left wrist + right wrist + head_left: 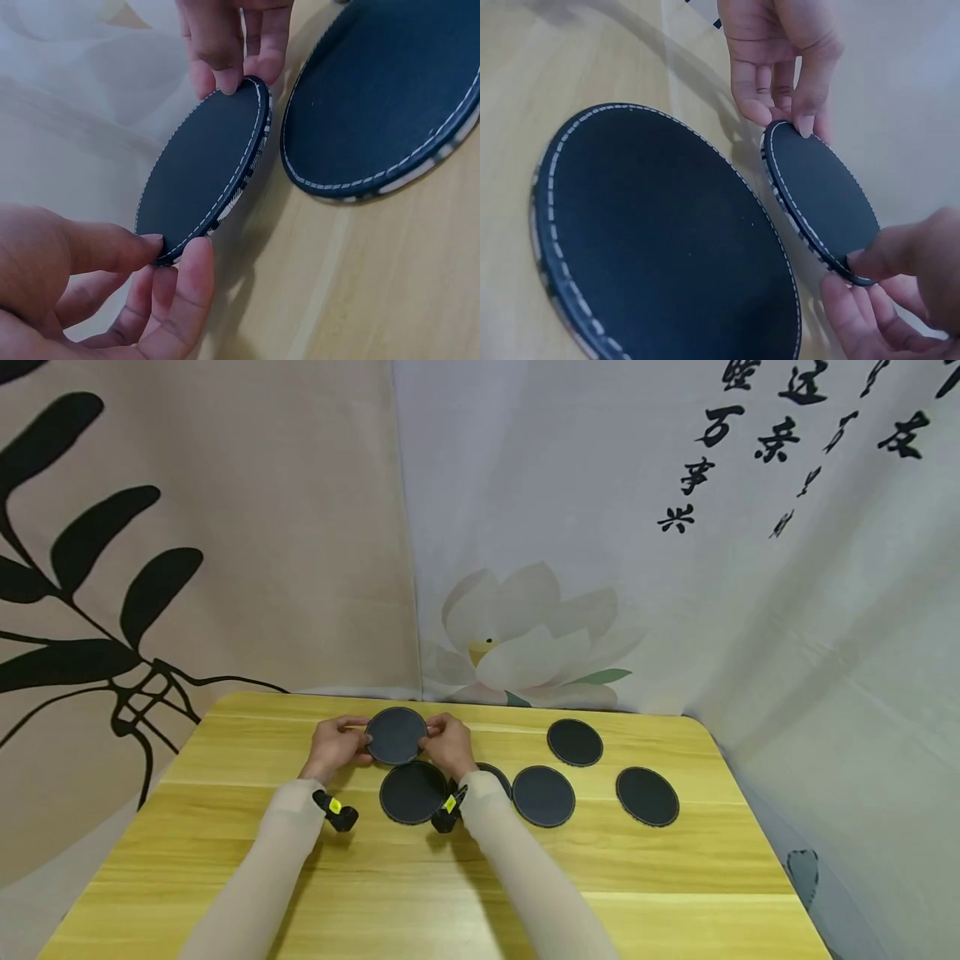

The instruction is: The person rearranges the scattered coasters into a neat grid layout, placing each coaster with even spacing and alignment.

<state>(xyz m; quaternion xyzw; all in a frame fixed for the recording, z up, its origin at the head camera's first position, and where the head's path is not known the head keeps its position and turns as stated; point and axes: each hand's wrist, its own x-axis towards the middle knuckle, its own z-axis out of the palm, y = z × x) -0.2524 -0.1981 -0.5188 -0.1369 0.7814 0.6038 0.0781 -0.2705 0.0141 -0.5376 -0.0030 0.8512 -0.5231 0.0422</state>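
- Pinching the raised coaster [397, 736] at opposite edges, my left hand [337, 747] and right hand [450, 746] each set a thumb on its stitched dark face, fingers at the rim underneath.
- I have it lifted above the far left part of the table [390, 902], its patterned edge showing in both wrist views.
- Only the rim is gripped, so easing one thumb before the other could let it tip or slip, I think.
- Just nearer me lies the second coaster [413, 793], flat; a careless lowering could overlap or nudge it.
- My right wrist camera [445, 818] covers part of that one's edge in the head view; dropping the wrist might knock it.
- Farther right, my sleeve partly hides the third coaster [498, 775], beside the greyer coaster [543, 796]; a sweeping forearm could shift either.
- Well apart lie the far coaster [574, 742] and the rightmost coaster [647, 796], probably safe.
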